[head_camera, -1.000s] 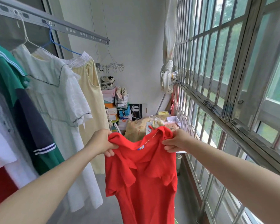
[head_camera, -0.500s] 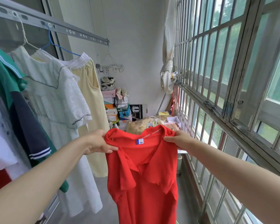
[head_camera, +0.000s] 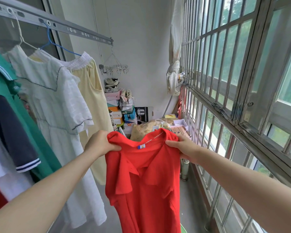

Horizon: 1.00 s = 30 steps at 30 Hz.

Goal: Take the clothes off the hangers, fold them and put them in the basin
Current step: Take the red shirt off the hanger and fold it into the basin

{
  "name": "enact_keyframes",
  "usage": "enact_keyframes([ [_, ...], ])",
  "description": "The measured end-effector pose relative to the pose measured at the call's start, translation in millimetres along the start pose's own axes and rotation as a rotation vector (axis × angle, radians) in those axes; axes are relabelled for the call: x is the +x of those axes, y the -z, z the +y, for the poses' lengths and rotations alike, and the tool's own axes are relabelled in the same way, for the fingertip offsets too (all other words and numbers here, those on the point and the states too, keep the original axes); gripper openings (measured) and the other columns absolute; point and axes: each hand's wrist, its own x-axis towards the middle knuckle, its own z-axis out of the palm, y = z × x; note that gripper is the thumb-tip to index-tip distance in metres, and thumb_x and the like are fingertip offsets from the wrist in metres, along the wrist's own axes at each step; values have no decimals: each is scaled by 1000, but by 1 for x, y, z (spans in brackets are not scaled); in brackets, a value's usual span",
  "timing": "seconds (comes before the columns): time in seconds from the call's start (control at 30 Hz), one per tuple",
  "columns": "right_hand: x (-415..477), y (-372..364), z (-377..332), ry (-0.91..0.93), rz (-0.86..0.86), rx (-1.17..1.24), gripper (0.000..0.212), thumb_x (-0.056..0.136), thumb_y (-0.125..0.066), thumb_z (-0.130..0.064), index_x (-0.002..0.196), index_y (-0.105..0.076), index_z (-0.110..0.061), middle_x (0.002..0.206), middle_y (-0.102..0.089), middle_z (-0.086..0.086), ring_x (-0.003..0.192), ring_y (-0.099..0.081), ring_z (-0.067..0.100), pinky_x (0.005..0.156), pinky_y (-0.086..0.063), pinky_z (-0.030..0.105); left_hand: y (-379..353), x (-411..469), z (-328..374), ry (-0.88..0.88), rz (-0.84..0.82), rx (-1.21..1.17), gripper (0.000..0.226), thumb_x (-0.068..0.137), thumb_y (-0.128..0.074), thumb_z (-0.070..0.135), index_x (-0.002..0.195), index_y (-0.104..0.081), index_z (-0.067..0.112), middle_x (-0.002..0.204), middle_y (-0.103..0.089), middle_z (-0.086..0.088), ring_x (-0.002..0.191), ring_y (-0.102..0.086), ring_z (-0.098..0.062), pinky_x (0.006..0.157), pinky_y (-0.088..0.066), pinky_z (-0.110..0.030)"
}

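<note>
Red shirt (head_camera: 146, 185) hangs between left hand (head_camera: 99, 142) and right hand (head_camera: 183, 148).

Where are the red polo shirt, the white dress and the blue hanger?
red polo shirt (head_camera: 146, 190): head view, front panel below the collar.
white dress (head_camera: 57, 105): head view, chest fabric.
blue hanger (head_camera: 65, 49): head view, its sloping arm above the yellow garment.

A: Where does the red shirt (head_camera: 141, 190) end?
B: Cannot tell; the bottom edge cuts it off. Its cloth hides most fingers of the left hand (head_camera: 99, 143) and right hand (head_camera: 183, 148). The green garment (head_camera: 44, 155) at left is blurred.
</note>
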Motion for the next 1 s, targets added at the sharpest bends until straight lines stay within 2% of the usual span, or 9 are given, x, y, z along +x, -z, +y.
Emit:
enact_keyframes([
  [0.17,0,-2,6,-111,39,79,29,90,-63,-18,116,-60,-6,114,-66,16,102,-64,31,94,-51,47,-4,2,-4,220,-93,-202,27,72,-80,5,61,-55,9,31,-43,10,25,-38,-2,32,-28,-11],
  [0.27,1,-12,10,-167,48,103,16,90,-62,-14,104,-61,-5,100,-67,14,87,-64,25,89,-52,44,-12,4,-6,212,-70,-118,31,53,-78,33,73,-70,10,56,-63,-7,49,-55,-18,51,-40,-24],
  [0.4,1,-17,9,-210,115,156,18,88,-64,-10,105,-59,-4,89,-66,12,76,-63,22,73,-56,38,-20,8,-1,258,-64,-68,15,70,-73,21,68,-61,11,47,-46,-4,41,-40,-20,47,-31,-22],
  [0.5,-2,-21,7,-228,133,197,7,88,-64,-8,92,-60,-5,80,-64,11,67,-62,21,54,-56,29,-22,16,-4,295,-69,-84,32,54,-73,31,77,-67,10,64,-61,-5,57,-57,-22,59,-47,-28],
  [0.57,-2,-24,8,-231,149,211,9,87,-66,-9,92,-59,-6,81,-63,10,68,-61,21,60,-55,32,-25,20,-7,324,-57,-110,51,41,-72,36,86,-70,13,84,-69,-7,79,-66,-25,76,-55,-34],
  [0.63,-1,-27,10,-235,166,243,16,86,-67,-9,99,-59,-6,86,-64,12,72,-62,23,70,-54,37,-31,23,-10,350,-39,-206,57,38,-74,33,90,-69,9,90,-69,-10,85,-67,-26,82,-56,-39],
  [0.8,-1,-38,13,-208,195,397,11,88,-64,-11,96,-58,-8,84,-63,10,70,-61,21,59,-56,32,-48,16,-11,508,-34,-673,43,71,-78,2,110,-60,-3,104,-66,-24,75,-66,-28,74,-56,-48],
  [0.93,-3,-47,13,-172,175,342,19,86,-67,-14,102,-58,-11,85,-63,9,71,-59,21,68,-53,37,-59,17,-5,574,52,-844,26,87,-66,9,110,-59,1,86,-64,-15,62,-60,-23,58,-56,-37],
  [1.0,-4,-51,12,-151,189,305,19,85,-69,-14,100,-58,-12,83,-63,8,69,-59,20,65,-53,35,-62,19,-3,603,75,-896,25,90,-64,15,111,-60,3,83,-64,-12,61,-60,-23,64,-55,-39],
])
